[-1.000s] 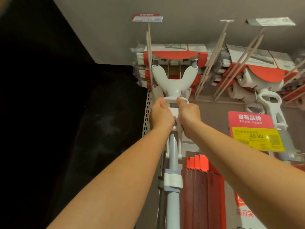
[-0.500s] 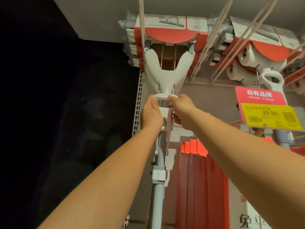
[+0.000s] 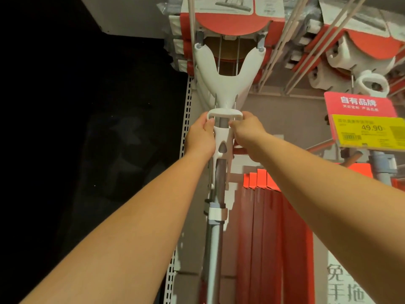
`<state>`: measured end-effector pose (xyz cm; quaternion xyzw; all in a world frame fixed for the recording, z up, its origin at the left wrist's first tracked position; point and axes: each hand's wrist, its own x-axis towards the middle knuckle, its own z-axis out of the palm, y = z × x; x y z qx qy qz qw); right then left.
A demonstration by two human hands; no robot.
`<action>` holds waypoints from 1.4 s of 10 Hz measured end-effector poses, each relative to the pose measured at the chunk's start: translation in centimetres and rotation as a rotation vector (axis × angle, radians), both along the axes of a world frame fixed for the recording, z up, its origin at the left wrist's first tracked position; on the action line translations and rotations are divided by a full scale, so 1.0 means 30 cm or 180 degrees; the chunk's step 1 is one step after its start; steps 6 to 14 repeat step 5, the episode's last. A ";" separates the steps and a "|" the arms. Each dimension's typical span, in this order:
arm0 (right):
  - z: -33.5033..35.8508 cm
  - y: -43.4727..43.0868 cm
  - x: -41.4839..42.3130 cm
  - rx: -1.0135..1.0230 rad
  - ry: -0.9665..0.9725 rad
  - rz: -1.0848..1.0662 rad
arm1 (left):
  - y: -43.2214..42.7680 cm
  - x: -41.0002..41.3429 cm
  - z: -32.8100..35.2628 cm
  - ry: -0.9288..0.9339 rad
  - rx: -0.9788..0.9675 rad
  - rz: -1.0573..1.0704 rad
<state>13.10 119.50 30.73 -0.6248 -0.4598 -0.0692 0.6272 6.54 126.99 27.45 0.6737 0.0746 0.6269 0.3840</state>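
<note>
Mop (image 3: 228, 84) hangs head-up at the left end of the rack. Its head sits among the red-carded packs (image 3: 225, 20) up top, and its shaft (image 3: 215, 233) runs down between my arms.

- **Biggest risk:** the head sits tight against the stacked packs and the long hook rods (image 3: 291, 40). I can't see what it hangs on. A hard yank could bring the neighbours down on me.
- **Wrong part in hand:** the white wringer handle (image 3: 224, 111) looks like a sliding part, not the shaft. Pulling it probably just works the thin squeeze rods, or bends them, rather than freeing the mop.
- **Grip:**
  - Left hand (image 3: 200, 139) wraps the handle's left loop, thumb in front, fingers curled behind.
  - Right hand (image 3: 247, 137) pinches the right end; most of its fingers are hidden.
  - Both grips are high, with nothing on the shaft, so the bottom end could swing into the red boxes (image 3: 274, 227) or the price tag (image 3: 368, 132).
- **Minor:** my thumbs sit at the gap between loop and shaft, which is a pinch point if the handle slides.
</note>
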 end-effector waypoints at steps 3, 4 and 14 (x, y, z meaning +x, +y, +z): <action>-0.034 -0.059 -0.075 -0.0990 -0.0698 -0.1003 | 0.001 -0.088 -0.053 0.0742 -0.0090 0.0256; -0.068 -0.077 -0.108 -0.1844 -0.1397 -0.1367 | -0.036 -0.160 -0.072 0.1354 0.0273 0.0878; -0.097 -0.128 -0.147 -0.2226 -0.1996 -0.1653 | -0.096 -0.222 -0.087 0.2049 0.0498 0.1474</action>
